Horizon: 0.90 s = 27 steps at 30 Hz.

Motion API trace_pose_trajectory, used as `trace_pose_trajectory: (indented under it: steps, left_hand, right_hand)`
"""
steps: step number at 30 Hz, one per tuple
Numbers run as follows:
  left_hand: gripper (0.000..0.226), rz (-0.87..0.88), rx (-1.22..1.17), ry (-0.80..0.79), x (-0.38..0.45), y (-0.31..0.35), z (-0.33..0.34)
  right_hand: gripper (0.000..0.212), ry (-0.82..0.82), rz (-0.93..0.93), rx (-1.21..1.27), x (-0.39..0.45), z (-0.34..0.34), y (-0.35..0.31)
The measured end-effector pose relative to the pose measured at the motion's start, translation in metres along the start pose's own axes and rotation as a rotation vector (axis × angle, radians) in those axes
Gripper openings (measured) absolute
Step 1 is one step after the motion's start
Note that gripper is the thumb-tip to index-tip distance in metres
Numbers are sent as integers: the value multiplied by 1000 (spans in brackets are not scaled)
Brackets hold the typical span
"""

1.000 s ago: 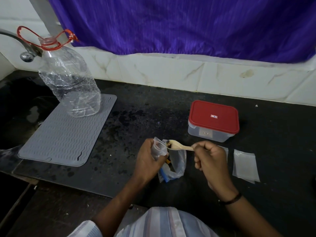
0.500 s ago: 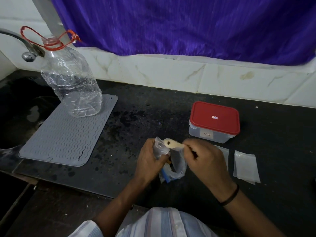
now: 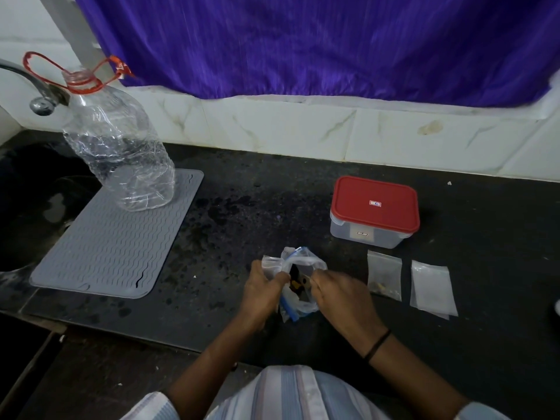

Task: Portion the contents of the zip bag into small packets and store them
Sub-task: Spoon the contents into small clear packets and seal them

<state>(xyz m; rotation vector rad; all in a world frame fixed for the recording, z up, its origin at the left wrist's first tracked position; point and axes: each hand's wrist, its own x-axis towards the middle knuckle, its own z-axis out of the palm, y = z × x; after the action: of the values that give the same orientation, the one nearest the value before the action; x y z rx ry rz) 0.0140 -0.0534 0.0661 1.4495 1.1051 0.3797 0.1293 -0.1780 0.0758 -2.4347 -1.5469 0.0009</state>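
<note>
I stand at a black, speckled counter (image 3: 242,225) backed by pale marbled tiles (image 3: 272,128), with a purple curtain (image 3: 303,40) hanging above them. To my left a grey ribbed mat (image 3: 115,250) lies on the counter beside the dark sink (image 3: 36,201), and a crumpled clear plastic bottle (image 3: 121,153) with a red neck ring stands on the mat's far corner, next to the tap (image 3: 39,92). Further back on my right sits a clear box with a red lid (image 3: 375,210), shut. Just in front of it two small packets lie flat and apart: the nearer small packet (image 3: 384,274) has a few dark bits at its bottom end, the outer packet (image 3: 431,287) looks pale (its contents I cannot make out).

Both forearms reach in from below, hands close together over the counter's front. My left hand (image 3: 263,291) grips the crumpled zip bag (image 3: 300,286) and a little packet bunched beside it, fingers curled round the plastic. My right hand (image 3: 341,294), a black band on its wrist, pinches a pale spoon (image 3: 304,281) whose end dips into the bag's open mouth, among dark and yellowish pieces.
</note>
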Motion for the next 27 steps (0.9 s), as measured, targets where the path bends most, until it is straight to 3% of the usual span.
trace_pose_trajectory:
  steps: [6, 11, 20, 27]
  left_hand:
    - [29, -99, -269, -26, 3, -8, 1]
    - [30, -158, -347, -28, 5, -9, 1]
    - [28, -128, -189, -47, 4, -6, 2]
    - [33, -21, -109, -54, 0, -5, -4]
  right_hand:
    - [15, -27, 106, 174, 0, 3, 4]
    - [11, -54, 224, 357, -3, 8, 16]
    - [18, -38, 608, 913, -12, 12, 15]
    - [15, 83, 682, 958, -17, 4, 15]
